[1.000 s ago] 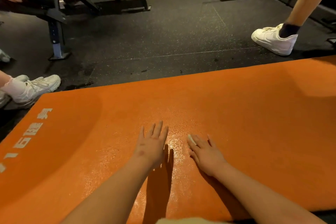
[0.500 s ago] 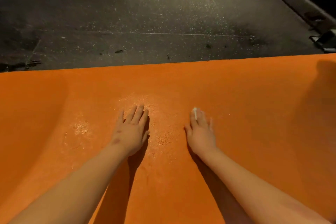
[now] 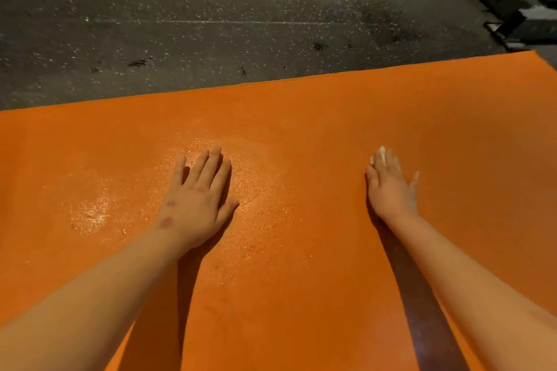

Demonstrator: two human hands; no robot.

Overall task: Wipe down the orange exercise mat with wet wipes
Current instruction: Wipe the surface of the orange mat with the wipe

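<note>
**A:** Head view. Give position of orange mat (image 3: 301, 295).

**B:** Lies flat on dark speckled floor (image 3: 211, 24) and fills lower part of view. Far edge rises toward the right and ends near metal rail (image 3: 497, 0) at top right.

**A:** Report left hand (image 3: 196, 205).

**B:** Rests palm down on mat, fingers straight and close together, thumb set apart. Holds nothing. Sits on glistening wet patch (image 3: 256, 190); more sheen further left.

**A:** Report right hand (image 3: 390, 187).

**B:** Rests palm down on mat surface that looks dry, well apart from left hand. Presses wet wipe (image 3: 380, 155) against mat under straight fingertips, little finger spread outward. Shows only a small white part of wipe past the fingertips.

**A:** Compare with frame half a second earlier.

**B:** Right hand: farther right than before, clear of wet patch, with a wider gap between hands. Left hand: much the same place on wet patch. Wipe: under same fingertips as before.
</note>
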